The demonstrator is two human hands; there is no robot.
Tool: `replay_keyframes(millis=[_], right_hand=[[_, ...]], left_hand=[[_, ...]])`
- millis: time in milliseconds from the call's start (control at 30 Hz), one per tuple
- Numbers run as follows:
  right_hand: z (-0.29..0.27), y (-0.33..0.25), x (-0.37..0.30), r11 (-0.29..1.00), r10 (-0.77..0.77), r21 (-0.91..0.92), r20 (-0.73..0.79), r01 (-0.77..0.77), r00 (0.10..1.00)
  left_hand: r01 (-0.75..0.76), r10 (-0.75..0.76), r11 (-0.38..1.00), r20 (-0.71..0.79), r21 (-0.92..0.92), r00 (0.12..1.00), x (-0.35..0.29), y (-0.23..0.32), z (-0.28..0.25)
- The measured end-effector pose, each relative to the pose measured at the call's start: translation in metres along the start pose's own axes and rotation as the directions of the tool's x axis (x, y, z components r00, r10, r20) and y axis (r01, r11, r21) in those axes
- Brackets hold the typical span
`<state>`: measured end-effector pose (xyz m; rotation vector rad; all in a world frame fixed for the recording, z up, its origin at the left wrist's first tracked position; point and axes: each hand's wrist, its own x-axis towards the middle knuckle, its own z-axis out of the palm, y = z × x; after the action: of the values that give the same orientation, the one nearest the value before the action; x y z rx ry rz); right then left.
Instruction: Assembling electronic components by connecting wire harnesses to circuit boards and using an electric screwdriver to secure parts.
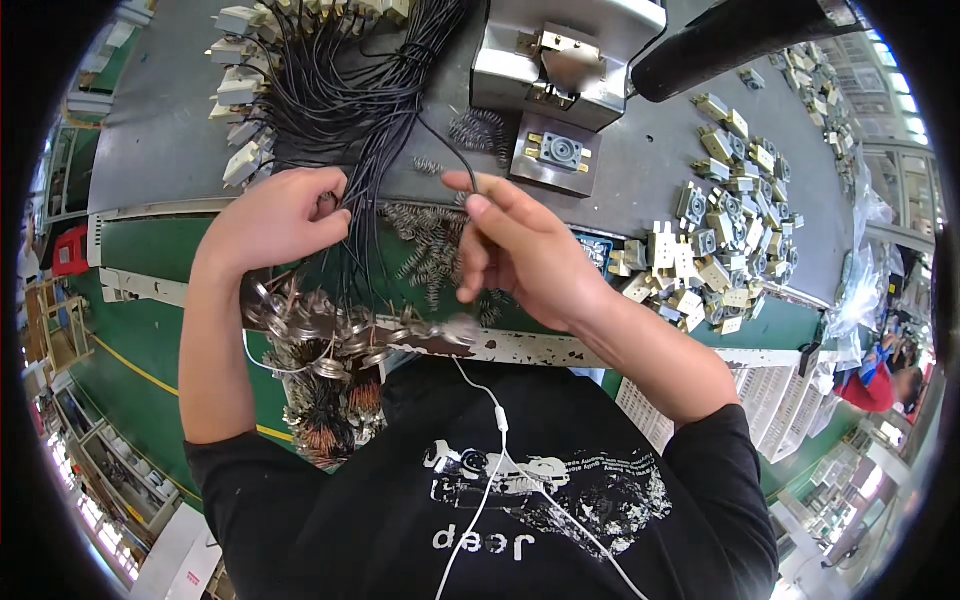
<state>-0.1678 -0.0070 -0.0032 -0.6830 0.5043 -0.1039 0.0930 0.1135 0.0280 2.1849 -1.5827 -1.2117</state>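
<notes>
A thick bundle of black cables [345, 115] runs over the bench, with cream block-shaped parts [240, 105] at the far ends and round metal pieces [330, 325] at the near ends. My left hand [275, 220] is at the bundle's left edge, its fingers curled closed; whatever they hold is hidden. To the right, my right hand [530, 250] pinches a single black cable [455, 152] between thumb and forefinger, its other fingers bent. Loose coil springs [420, 250] lie between the hands, partly behind the right one.
Beyond my right hand stands a metal fixture [500, 65], with a small block [570, 182] bearing a square part in front. A pile of small cream-and-grey parts [735, 220] covers the right side. A black cylinder [745, 50] reaches in from the upper right.
</notes>
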Motion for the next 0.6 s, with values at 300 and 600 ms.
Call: replay_keyframes(millis=[300,600], right_hand=[[0.005,-0.011,-0.040,0.963,-0.010,-0.270,-0.043,-0.002,0.999],[-0.026,-0.071,-0.049,0.348,0.036,-0.934,0.098,0.079,0.995]], left_hand=[[-0.261,0.312,0.933,-0.198,0.247,0.929,-0.010,-0.005,0.002],[-0.499,0.517,0.854,-0.331,0.146,0.789,0.040,0.061,-0.008]])
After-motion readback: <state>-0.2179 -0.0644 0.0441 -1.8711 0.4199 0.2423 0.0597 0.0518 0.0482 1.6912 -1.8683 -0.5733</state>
